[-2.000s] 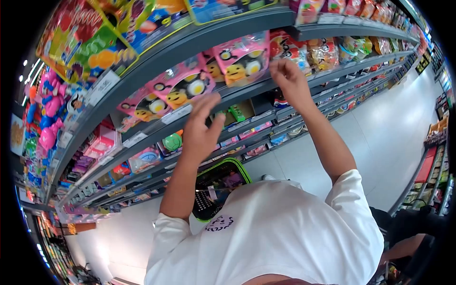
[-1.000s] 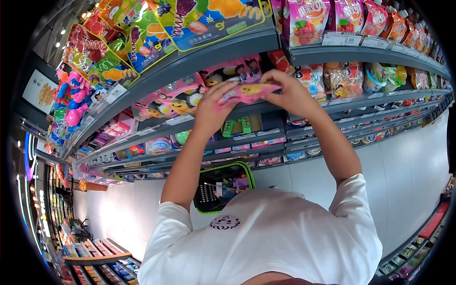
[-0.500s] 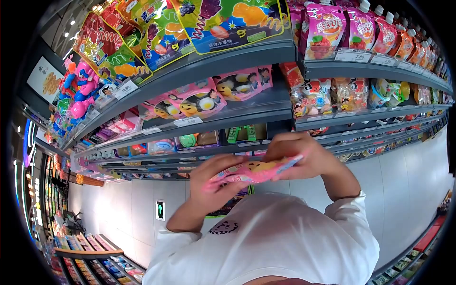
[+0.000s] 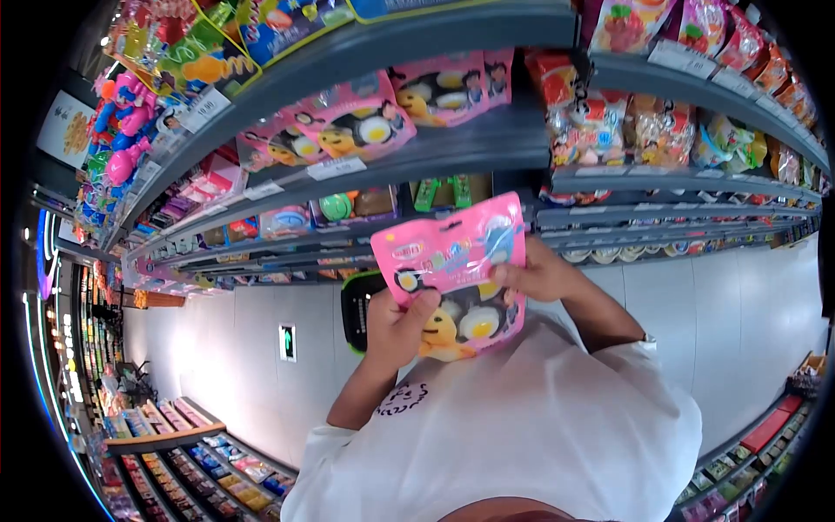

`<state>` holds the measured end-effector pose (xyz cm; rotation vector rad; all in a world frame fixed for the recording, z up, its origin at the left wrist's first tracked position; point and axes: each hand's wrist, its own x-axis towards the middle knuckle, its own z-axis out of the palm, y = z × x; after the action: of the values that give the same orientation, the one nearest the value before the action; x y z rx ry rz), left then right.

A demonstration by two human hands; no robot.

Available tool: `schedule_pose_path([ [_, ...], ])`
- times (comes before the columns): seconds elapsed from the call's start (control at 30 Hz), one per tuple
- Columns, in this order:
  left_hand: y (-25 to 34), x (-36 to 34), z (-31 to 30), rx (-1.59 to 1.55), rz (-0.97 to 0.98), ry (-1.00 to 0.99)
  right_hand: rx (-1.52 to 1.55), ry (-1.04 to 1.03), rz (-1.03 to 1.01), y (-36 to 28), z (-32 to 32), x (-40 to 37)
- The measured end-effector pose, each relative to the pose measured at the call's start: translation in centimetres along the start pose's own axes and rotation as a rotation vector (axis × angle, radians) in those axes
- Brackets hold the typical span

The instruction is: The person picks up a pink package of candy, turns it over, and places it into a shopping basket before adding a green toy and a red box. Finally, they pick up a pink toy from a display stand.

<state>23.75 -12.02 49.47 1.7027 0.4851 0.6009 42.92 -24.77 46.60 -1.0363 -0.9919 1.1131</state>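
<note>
A pink candy bag (image 4: 452, 248) with fried-egg pictures is in front of my white shirt, its printed front turned up toward me. My left hand (image 4: 397, 329) pinches its left edge, thumb lying on the front. On the right edge, my right hand (image 4: 532, 275) grips it, thumb on top and the other fingers mostly hidden behind. Similar pink egg-candy bags (image 4: 358, 122) stand on the shelf (image 4: 470, 143) ahead. A black container with a green rim (image 4: 355, 311) shows partly behind my left hand.
Shelves of bagged sweets curve across the front. Large fruit-candy bags (image 4: 187, 70) sit on the upper left, and pouches (image 4: 631, 24) on the upper right. A green arrow sign (image 4: 288, 342) lies on the pale floor (image 4: 235, 374). More racks (image 4: 200, 470) stand behind at left.
The candy bag has tilted from nearly edge-on to showing its full front. Both hands have shifted to its side edges. The view has moved, so the shelves appear higher.
</note>
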Motion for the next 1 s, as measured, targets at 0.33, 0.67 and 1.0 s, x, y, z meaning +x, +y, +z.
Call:
schedule_pose_path([
  [0.33,-2.1,1.1,1.6,-0.122,-0.117,0.105,-0.021,0.091,0.057,2.3,-1.9,0.3],
  [0.67,-2.2,0.9,1.9,-0.111,-0.233,0.037,0.024,0.131,0.089,3.5,-2.5,-0.7],
  [1.0,-2.1,0.4,1.8,-0.088,-0.250,0.007,-0.102,0.058,0.031,4.0,-2.6,-0.8],
])
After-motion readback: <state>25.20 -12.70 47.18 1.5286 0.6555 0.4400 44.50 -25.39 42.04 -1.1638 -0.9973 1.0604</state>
